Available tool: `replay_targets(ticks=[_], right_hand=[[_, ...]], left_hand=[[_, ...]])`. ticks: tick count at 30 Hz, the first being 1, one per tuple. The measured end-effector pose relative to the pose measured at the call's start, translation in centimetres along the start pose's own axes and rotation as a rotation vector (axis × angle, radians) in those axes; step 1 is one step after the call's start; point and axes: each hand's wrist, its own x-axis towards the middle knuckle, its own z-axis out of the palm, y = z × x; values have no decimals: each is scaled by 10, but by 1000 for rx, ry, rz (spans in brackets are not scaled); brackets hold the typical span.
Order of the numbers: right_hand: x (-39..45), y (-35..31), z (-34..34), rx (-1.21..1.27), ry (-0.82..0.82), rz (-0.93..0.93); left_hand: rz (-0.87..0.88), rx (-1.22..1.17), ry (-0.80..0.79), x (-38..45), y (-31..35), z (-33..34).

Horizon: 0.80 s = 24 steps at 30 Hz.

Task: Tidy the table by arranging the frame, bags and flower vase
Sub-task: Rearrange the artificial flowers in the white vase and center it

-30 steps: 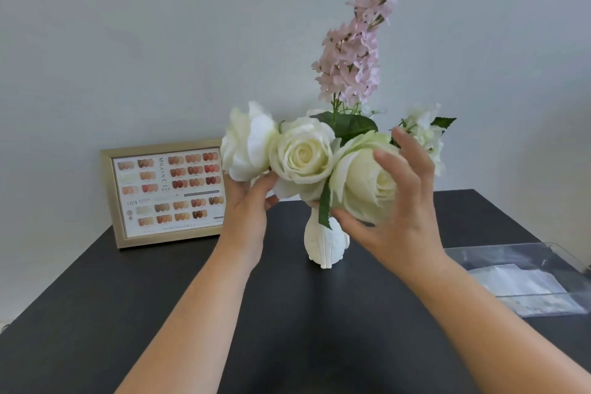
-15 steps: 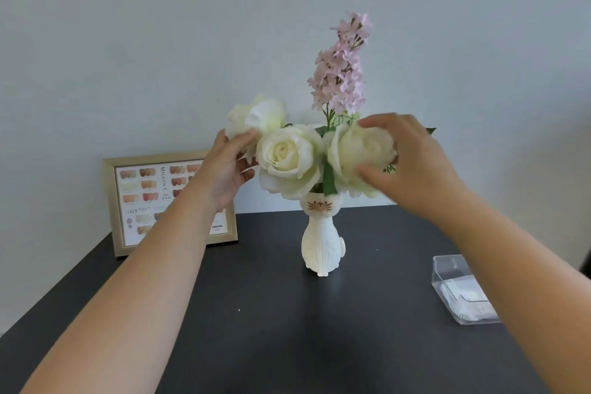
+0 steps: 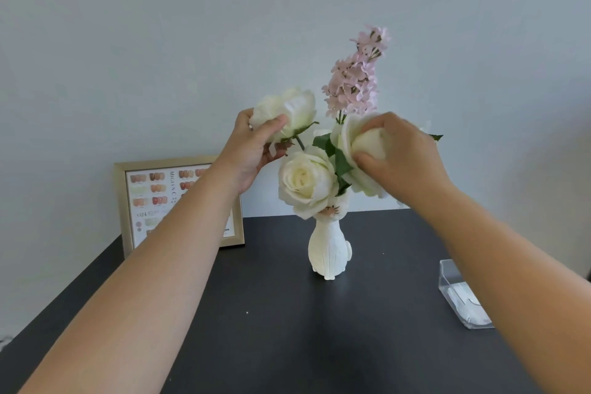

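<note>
A dark tabletop (image 3: 256,313) carries a gold picture frame (image 3: 123,201), partly hidden by the left forearm, a white cat-shaped vase (image 3: 329,249) mid-table and a clear plastic box (image 3: 454,285). Left hand (image 3: 252,150) and right hand (image 3: 406,157) each grip a white rose.

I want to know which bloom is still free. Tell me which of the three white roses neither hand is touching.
The front centre rose, facing the camera just above the vase. The left hand grips the upper-left rose; the right hand covers the right rose.
</note>
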Motion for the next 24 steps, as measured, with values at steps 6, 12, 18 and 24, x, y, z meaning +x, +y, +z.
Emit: replay_targets(ticks=[6,12,18,24], right_hand=[[21,-8,-19,145,122,75],[39,-6,-31,192,159,91],[57,-5,-32,125,70,96],[62,-10,-24,-2,-203,51]], left_hand=[[110,75,18,0,3,15],[228,145,3,-2,10,19],[222,366,-109,-5,-2,20],[217,542,-126,-5,-15,15]])
